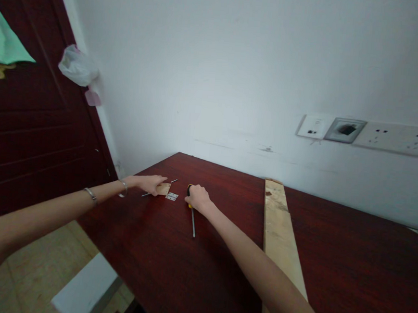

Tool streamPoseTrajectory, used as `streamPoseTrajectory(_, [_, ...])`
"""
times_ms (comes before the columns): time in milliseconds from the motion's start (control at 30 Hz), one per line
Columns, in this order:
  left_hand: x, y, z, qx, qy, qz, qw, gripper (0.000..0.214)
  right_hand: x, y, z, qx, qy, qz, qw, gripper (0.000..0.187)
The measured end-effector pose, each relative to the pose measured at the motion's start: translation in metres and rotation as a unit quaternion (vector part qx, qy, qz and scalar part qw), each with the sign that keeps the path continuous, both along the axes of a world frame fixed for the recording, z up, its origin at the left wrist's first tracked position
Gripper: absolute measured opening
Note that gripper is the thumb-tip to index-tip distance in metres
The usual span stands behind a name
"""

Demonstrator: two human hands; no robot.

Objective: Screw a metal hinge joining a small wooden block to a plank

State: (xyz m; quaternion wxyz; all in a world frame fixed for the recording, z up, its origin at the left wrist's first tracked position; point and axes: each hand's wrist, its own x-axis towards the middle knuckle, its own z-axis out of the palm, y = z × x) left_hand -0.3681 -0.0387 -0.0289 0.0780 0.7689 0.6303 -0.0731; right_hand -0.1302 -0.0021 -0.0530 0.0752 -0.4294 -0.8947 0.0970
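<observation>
My left hand (151,183) reaches to the far left part of the table, its thumb and fingers around a small wooden block (163,189). Right beside the block lies a silver hinge (171,196) with screw holes, flat on the tabletop. One thin metal rod, perhaps a screw (174,180), rests behind the block; another thin piece (145,195) pokes out below my left hand. My right hand (199,197) is closed on the yellow and black handle of a screwdriver (193,223), whose shaft points back toward me over the table.
A long wooden board (279,224) lies across the dark red table (223,254), under my right forearm. Behind the table rises a white wall with sockets (387,138). At the left are a door (35,114), a hanging plastic bag (77,66) and a white box (86,282) below the table edge.
</observation>
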Motion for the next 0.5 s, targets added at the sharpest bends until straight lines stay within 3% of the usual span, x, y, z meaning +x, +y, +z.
streamPoseTrajectory(133, [-0.004,0.014,0.009,-0.039,0.019,-0.008,0.999,0.092,0.008,-0.010,0.002,0.001,0.014,-0.014,1.000,0.040])
streamPoseTrajectory(300, [0.011,0.045,0.035,0.015,0.006,-0.019,1.000,0.085,0.049,-0.028,0.020,0.027,0.027,-0.034,0.999,0.059])
streamPoseTrajectory(400, [0.041,0.070,0.045,0.053,-0.002,-0.028,0.998,0.075,0.097,-0.042,0.031,0.094,-0.015,-0.075,0.993,0.066])
streamPoseTrajectory(500, [0.089,0.097,0.047,0.079,-0.015,-0.043,0.996,0.065,0.151,-0.060,0.034,0.147,-0.065,-0.148,0.976,0.067])
